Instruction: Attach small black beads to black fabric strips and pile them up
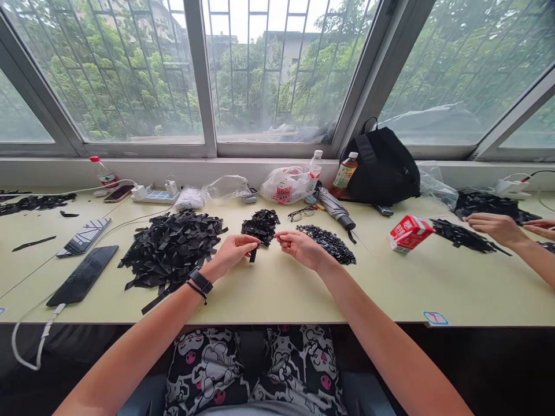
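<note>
Pinching black strip (252, 255): left hand (234, 252) | right hand (301, 248): pinched, contents unclear | yellowish table (281, 297) | windows (238, 118)

Left hand (231, 253) hides the black strip's (253, 255) upper end.

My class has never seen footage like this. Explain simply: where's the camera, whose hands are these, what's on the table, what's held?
No machine here: a person works bare-handed. The picture comes from a camera on their head, looking forward and down. The left hand pinches one black strip. The right hand looks pinched too; anything in it is too small to make out. On the table lie a big pile of strips, a smaller pile beyond the hands and, to the right, a heap of small dark pieces and a red carton. At far right are another person's hands.
</note>
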